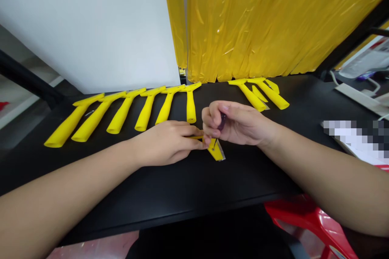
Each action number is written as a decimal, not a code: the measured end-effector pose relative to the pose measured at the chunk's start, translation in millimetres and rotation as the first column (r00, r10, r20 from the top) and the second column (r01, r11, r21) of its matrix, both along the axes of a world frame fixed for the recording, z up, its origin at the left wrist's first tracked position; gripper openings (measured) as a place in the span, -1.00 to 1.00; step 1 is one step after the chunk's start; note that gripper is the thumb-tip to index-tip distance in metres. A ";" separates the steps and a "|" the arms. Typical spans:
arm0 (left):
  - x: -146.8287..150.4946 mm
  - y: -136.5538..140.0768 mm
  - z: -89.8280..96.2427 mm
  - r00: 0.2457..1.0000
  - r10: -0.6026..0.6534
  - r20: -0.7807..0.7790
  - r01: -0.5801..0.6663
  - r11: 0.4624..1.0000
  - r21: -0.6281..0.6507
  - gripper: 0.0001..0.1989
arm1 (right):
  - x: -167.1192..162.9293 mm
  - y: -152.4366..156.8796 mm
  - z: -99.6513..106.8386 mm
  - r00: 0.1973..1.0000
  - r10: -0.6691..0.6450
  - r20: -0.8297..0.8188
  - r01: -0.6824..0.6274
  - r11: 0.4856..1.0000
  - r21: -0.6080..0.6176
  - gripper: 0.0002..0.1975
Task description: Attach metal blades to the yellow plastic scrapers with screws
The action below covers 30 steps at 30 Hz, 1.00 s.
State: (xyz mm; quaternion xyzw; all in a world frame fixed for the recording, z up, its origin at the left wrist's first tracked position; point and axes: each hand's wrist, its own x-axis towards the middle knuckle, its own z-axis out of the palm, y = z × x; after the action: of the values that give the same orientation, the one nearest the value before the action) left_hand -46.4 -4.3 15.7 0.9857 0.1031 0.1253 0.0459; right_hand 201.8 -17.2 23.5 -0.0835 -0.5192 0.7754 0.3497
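Note:
In the middle of the dark table, my left hand [170,141] is closed around the handle of a yellow scraper [216,153], most of which its fingers hide. The scraper's head points right, with a thin metal blade along its edge and a screw on its face. My right hand [240,123] grips a small screwdriver [223,121] with a dark handle. Its thin shaft slants down to the screw on the scraper's head; whether the tip sits in the screw I cannot tell.
Several yellow scrapers [146,109] lie in a row at the back left of the black table [182,194]. More yellow scraper parts [255,95] lie at the back right. Behind stand a white panel [100,24] and yellow plastic strips [258,24]. A red stool [316,218] is below right.

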 end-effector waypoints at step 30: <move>-0.4 0.1 1.0 1.000 0.004 -0.010 -0.005 1.000 -0.009 -0.60 | 0.0 -5.2 1.6 0.998 0.056 0.020 -0.056 0.998 0.007 -0.67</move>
State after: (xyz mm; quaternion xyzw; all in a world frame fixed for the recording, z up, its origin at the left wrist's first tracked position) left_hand -46.8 -4.2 16.7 0.9859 0.1062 0.1198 0.0496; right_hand 201.9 -22.5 25.1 -0.0751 -0.5277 0.7820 0.3230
